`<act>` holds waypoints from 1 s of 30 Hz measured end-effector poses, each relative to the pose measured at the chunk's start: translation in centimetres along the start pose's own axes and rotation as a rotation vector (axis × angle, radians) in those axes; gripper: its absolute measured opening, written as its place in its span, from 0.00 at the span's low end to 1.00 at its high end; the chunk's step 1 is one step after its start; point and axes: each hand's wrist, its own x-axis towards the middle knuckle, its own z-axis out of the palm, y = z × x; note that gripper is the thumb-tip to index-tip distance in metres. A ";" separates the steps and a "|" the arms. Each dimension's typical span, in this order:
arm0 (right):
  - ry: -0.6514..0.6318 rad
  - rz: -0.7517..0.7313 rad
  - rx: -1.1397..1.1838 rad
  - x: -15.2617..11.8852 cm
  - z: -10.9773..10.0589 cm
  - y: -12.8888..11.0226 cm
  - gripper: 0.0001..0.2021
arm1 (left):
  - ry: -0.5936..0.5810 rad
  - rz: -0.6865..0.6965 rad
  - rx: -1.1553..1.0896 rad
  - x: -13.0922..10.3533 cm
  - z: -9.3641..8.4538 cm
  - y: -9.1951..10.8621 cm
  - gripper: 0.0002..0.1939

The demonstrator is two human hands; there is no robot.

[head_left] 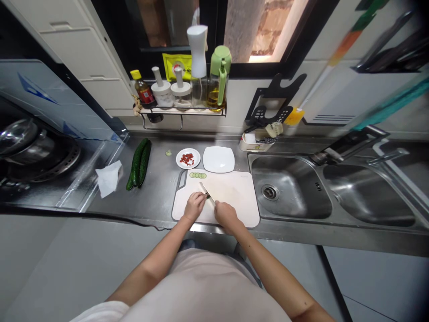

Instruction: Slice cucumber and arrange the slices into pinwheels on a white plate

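Note:
My right hand is wrapped round the handle of a knife, and the knife blade points up and to the left over a white cutting board. My left hand is closed beside the blade, its fingertips on a small dark piece too small to name surely. Several thin cucumber slices lie in a row near the board's top left edge. Behind the board stand a white plate with chopped red pieces and a bare white square plate.
Whole cucumbers and a white tissue lie left on the steel counter, near a pot. A double sink is at the right. Bottles and jars stand on a wall rack at the back.

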 end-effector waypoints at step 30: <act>0.008 0.009 0.009 0.2 1.5 0.3 0.15 | 0.031 0.028 -0.008 -0.1 0.4 -0.4 0.09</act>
